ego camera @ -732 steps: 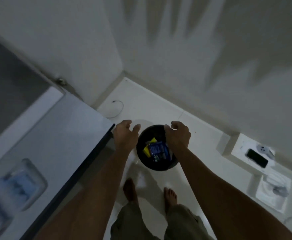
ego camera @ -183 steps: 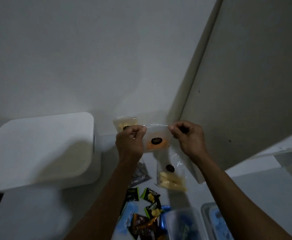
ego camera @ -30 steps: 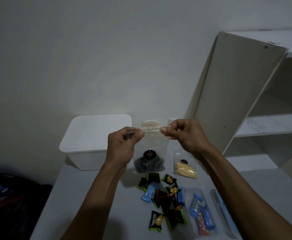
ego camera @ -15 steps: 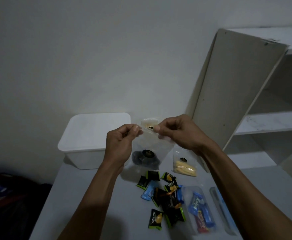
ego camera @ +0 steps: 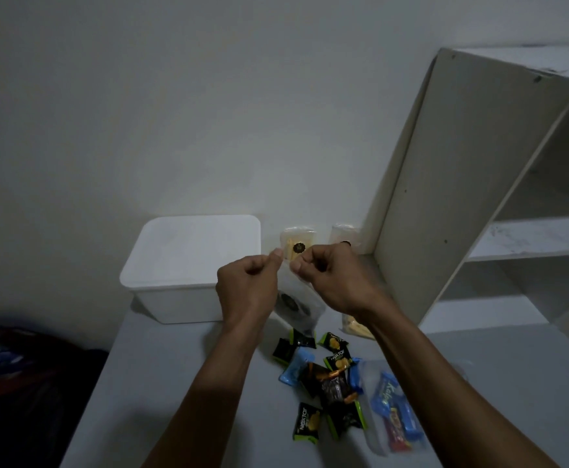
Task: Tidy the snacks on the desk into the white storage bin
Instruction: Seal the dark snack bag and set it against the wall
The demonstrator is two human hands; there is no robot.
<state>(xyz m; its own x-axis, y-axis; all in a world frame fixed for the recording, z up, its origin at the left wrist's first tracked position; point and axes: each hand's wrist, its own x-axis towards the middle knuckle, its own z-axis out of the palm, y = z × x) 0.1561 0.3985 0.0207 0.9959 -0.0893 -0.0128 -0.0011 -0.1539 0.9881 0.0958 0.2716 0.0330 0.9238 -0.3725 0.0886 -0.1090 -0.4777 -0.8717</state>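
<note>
My left hand point(ego camera: 246, 289) and my right hand point(ego camera: 333, 278) both pinch the top edge of a clear snack bag point(ego camera: 295, 305) with dark pieces and a black round sticker; it hangs above the desk between my wrists. The white storage bin point(ego camera: 188, 265), its lid on, stands at the desk's back left, just left of my left hand. Several small black, green and blue snack packets point(ego camera: 323, 376) lie scattered on the desk below my hands. A clear bag of yellow sticks point(ego camera: 355, 327) is partly hidden behind my right forearm.
Two more clear snack bags point(ego camera: 297, 243) lean against the wall behind my hands. A clear pouch with blue and red bars point(ego camera: 392, 412) lies at the front right. A white shelf unit point(ego camera: 472, 184) rises on the right. Dark bags point(ego camera: 23, 376) sit beyond the desk's left edge.
My hands have come closer together along the bag's top edge and dropped slightly. The bag now hangs lower, and its upper part is bunched between my fingers.
</note>
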